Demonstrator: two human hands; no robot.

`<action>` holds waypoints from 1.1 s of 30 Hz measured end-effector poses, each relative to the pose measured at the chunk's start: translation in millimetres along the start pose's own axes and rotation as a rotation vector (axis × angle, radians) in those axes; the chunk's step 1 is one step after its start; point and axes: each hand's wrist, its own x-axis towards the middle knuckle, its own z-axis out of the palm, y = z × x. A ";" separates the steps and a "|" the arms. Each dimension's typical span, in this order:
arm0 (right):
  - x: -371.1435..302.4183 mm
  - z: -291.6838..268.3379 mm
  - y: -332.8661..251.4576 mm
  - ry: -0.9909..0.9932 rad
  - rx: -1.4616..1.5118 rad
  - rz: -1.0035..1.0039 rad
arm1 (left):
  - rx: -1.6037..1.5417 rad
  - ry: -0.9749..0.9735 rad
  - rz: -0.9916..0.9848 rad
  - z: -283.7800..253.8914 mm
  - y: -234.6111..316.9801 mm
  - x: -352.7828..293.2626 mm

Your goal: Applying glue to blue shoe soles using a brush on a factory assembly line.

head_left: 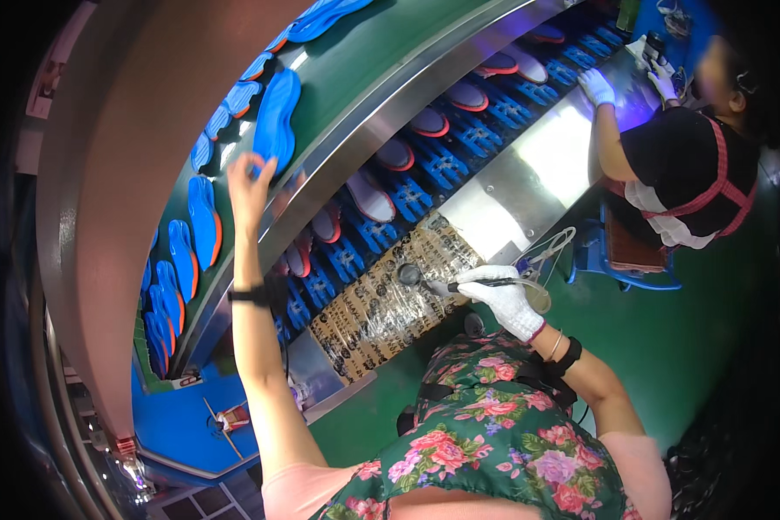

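My left hand [250,186], bare, reaches over the green belt at upper left. Its thumb and fingers pinch the end of a blue shoe sole [276,113]; whether the sole is lifted off the belt I cannot tell. More blue soles with orange edges [204,221] lie along the belt. In a white glove, my right hand [504,299] grips a brush-like tool with a slim dark handle [485,282]. Its pale tip is close to a small round black pot [410,274] on a ledge wrapped in brown printed tape [381,316].
A metal rail [355,117] separates the green belt [355,65] from a lower line of blue racks and shoe parts [429,121]. Clear tubing [553,251] loops beside my right hand. At upper right a gloved co-worker [680,160] works near a blue stool [628,273].
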 end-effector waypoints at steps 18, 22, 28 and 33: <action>1.2 14.5 -74.7 -0.146 0.152 -0.140 | -1.411 0.088 -0.941 47.8 70.7 -214.7; -8.1 33.2 -121.0 -0.222 0.086 -0.251 | -1.661 -0.096 -0.847 67.1 101.1 -227.3; -15.0 58.9 -147.0 -0.330 -0.278 -0.601 | -1.893 -0.222 -0.640 83.7 170.2 -258.2; -0.6 69.5 -143.9 -0.268 -0.288 -0.746 | -2.080 0.038 -0.809 88.2 194.9 -255.9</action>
